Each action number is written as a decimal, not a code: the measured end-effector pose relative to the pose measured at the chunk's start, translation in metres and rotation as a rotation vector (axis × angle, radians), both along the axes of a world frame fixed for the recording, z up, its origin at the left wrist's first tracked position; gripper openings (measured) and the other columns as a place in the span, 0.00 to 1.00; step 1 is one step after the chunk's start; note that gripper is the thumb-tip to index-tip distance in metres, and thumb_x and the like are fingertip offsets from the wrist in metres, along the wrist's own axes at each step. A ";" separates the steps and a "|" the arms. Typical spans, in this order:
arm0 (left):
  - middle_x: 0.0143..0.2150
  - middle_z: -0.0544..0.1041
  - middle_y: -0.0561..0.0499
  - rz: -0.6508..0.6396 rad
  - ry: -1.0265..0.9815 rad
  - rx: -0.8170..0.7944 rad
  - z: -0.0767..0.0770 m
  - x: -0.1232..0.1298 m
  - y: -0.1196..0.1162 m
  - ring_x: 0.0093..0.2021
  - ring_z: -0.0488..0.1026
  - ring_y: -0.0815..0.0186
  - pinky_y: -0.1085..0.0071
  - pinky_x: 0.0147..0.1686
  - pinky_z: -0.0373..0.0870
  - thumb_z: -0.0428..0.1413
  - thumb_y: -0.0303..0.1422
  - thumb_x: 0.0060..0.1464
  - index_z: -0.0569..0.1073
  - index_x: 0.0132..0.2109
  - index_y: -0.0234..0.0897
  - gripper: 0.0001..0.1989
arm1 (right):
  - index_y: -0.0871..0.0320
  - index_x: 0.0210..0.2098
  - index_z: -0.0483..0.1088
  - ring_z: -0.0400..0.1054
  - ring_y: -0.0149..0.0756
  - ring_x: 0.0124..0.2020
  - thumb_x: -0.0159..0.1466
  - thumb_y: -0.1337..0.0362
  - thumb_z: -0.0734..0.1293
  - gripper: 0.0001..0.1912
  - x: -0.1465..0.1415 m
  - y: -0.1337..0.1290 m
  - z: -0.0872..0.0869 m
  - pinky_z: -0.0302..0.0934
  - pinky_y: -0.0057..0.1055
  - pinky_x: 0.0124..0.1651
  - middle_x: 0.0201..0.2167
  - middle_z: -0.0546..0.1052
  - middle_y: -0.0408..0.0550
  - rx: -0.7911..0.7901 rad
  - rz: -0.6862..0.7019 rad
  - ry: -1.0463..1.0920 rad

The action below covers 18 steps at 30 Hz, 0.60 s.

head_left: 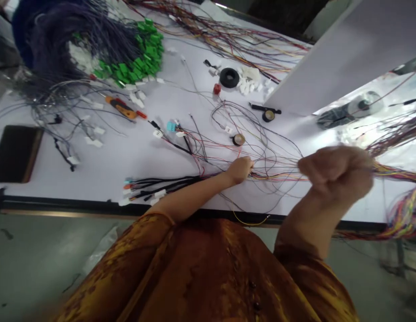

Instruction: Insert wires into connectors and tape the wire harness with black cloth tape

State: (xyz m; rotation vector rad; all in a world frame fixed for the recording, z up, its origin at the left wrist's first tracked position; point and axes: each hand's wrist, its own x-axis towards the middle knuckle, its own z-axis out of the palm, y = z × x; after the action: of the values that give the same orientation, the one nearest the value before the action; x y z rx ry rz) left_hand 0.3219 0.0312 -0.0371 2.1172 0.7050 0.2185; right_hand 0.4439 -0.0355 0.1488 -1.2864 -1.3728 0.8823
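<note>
My left hand (240, 170) is closed around a bundle of thin wires (275, 176) that runs along the front of the white table. Black-sleeved branches of the bundle (171, 182) spread out to its left, ending in connectors near the table edge. My right hand (338, 167) is raised over the right part of the table, its fingers curled in; it is smeared by motion, and what it holds, if anything, is hidden. Just above my left hand lies a small tape roll (238, 139). A light blue connector (171, 126) and a white connector (158, 133) lie further left.
A large coil of dark wires with green connectors (141, 58) fills the back left. Near it lies an orange-and-black tool (120, 107). A black tape roll (229, 78) sits at the back middle, and a white upright panel (349, 58) stands at the right. A dark notebook-like object (16, 154) lies far left.
</note>
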 end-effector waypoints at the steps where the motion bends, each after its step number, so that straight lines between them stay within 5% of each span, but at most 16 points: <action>1: 0.42 0.78 0.40 0.001 -0.014 -0.007 0.002 -0.001 -0.001 0.44 0.75 0.58 0.64 0.47 0.70 0.55 0.26 0.62 0.78 0.35 0.31 0.08 | 0.54 0.13 0.60 0.41 0.21 0.10 0.54 0.40 0.76 0.32 0.001 0.006 0.005 0.31 0.30 0.13 0.12 0.49 0.36 0.062 -0.129 0.133; 4: 0.46 0.78 0.42 -0.001 -0.086 -0.036 0.018 -0.022 -0.003 0.43 0.76 0.62 0.67 0.46 0.71 0.60 0.25 0.58 0.77 0.43 0.32 0.05 | 0.53 0.19 0.68 0.42 0.21 0.13 0.48 0.46 0.82 0.24 -0.005 0.029 0.023 0.25 0.32 0.16 0.18 0.51 0.36 0.082 -0.279 0.323; 6: 0.49 0.78 0.44 0.011 -0.204 -0.064 0.034 -0.058 0.004 0.42 0.76 0.65 0.69 0.46 0.72 0.62 0.26 0.57 0.74 0.49 0.34 0.13 | 0.53 0.22 0.72 0.46 0.21 0.15 0.50 0.49 0.81 0.19 -0.016 0.044 0.034 0.28 0.33 0.19 0.20 0.53 0.37 0.117 -0.292 0.300; 7: 0.46 0.78 0.46 0.051 -0.270 -0.071 0.041 -0.081 0.012 0.41 0.75 0.65 0.69 0.43 0.72 0.60 0.28 0.59 0.74 0.47 0.35 0.09 | 0.52 0.23 0.74 0.48 0.20 0.16 0.52 0.50 0.80 0.17 -0.022 0.051 0.039 0.30 0.34 0.21 0.20 0.54 0.37 0.132 -0.281 0.275; 11: 0.40 0.77 0.47 0.482 -0.200 0.199 0.049 -0.175 0.065 0.40 0.74 0.62 0.65 0.46 0.70 0.54 0.25 0.60 0.75 0.41 0.37 0.06 | 0.53 0.28 0.77 0.53 0.19 0.20 0.65 0.53 0.70 0.13 -0.055 0.084 0.047 0.36 0.34 0.24 0.22 0.58 0.37 0.227 -0.139 0.148; 14: 0.43 0.75 0.43 0.578 0.057 0.315 0.032 -0.208 0.101 0.48 0.72 0.53 0.57 0.52 0.68 0.58 0.21 0.50 0.74 0.36 0.37 0.08 | 0.56 0.33 0.74 0.51 0.18 0.19 0.71 0.64 0.63 0.11 -0.093 0.118 0.025 0.39 0.27 0.23 0.21 0.58 0.36 0.219 0.056 0.130; 18: 0.44 0.76 0.41 0.547 0.086 0.359 0.021 -0.213 0.108 0.51 0.71 0.49 0.54 0.55 0.65 0.59 0.23 0.53 0.72 0.33 0.38 0.05 | 0.57 0.30 0.65 0.53 0.22 0.22 0.67 0.71 0.65 0.09 -0.142 0.156 -0.042 0.49 0.23 0.26 0.22 0.60 0.36 -0.009 0.122 -0.078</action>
State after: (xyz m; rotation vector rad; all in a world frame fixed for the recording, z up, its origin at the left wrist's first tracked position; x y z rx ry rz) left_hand 0.1087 0.1388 -0.0165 2.2301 1.3760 0.5896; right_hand 0.3021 0.1202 0.1067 -1.2657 -1.5232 0.9309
